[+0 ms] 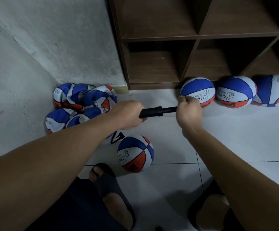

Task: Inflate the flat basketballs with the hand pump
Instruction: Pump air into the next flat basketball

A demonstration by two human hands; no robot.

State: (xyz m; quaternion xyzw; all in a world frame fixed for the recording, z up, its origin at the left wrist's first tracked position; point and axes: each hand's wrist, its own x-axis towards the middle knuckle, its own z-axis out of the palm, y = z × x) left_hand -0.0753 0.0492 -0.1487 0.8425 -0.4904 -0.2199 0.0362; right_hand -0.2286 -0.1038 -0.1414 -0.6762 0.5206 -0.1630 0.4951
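- The left hand grips the barrel of a black hand pump; the right hand is curled round its handle end.
- A basketball lies on the tiled floor below the pump.
- Flat basketballs are heaped in the corner.
- Three round basketballs line the wooden shelf.

I see my left hand gripping the black hand pump by its barrel, my right hand clutching its handle end. A half-filled basketball lies on the floor below; flat basketballs heap in the corner.
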